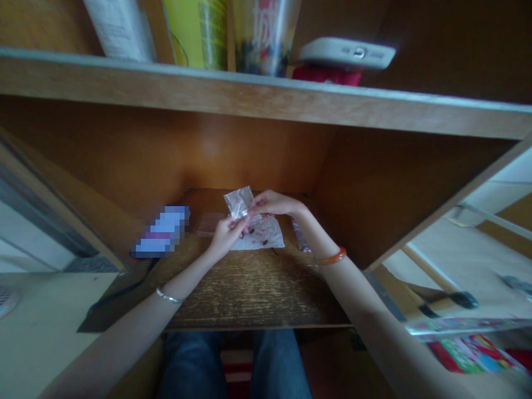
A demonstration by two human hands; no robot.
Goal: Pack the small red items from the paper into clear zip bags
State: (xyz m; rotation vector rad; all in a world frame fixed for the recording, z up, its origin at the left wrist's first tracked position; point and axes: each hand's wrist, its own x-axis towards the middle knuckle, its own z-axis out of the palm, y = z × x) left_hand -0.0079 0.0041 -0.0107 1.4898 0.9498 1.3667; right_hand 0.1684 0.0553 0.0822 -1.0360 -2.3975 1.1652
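L hand [226, 235]: thumb & fingers pressed together, pinching lower edge of small clear poly bag [239, 202].
R hand [274, 203]: fingertips [254, 203] closed on right edge of same bag; exact contact partly hidden.
Small bag position: raised btwn both hands, just above larger clear plastic bag [261, 235].
Long axis: approx. front-to-back, top leaning slightly toward L; upper end free.
Nearer hand: R, by a small margin, to free upper end.
Larger bag: flat on desk under both hands, w/ red & dark marks; contents vs. print cannot be told.
Wrists: silver bangle [168, 296] on L; orange bead bracelet [330, 256] on R.
Desk: dark wood-grain top [249, 293].
L of hands: pink flat packet [210, 224]; pixelated purple-blue object [160, 231]; black cable [124, 288].
R of hands: narrow foil-like strip [300, 238], partly behind R forearm.
Rear: orange wood back panel [208, 149].
Above: wooden shelf board [249, 91], carrying white device [347, 54], red item [326, 76], clear tumbler [264, 33] & yellow-green folder [199, 33].
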